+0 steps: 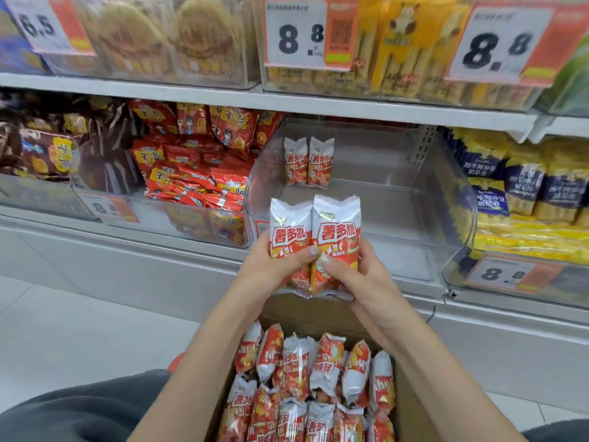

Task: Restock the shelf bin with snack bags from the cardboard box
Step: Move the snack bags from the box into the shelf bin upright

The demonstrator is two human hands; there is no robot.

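Observation:
Two white-and-red snack bags stand upright side by side in front of the clear shelf bin (446, 199). My left hand (274, 266) grips the left snack bag (288, 224) and my right hand (353, 279) grips the right snack bag (338, 228), thumbs across their fronts. Two more of the same bags (307, 161) stand at the back left of the bin, which is otherwise bare. Below my hands, the open cardboard box (411, 406) holds several of these bags (306, 393).
Left of the bin sits a bin of red snack packets (197, 173); to the right are blue-and-yellow packs (526, 193). A white shelf edge (287, 105) runs above the bin, with price tags (296, 33) overhead. Grey floor lies at lower left.

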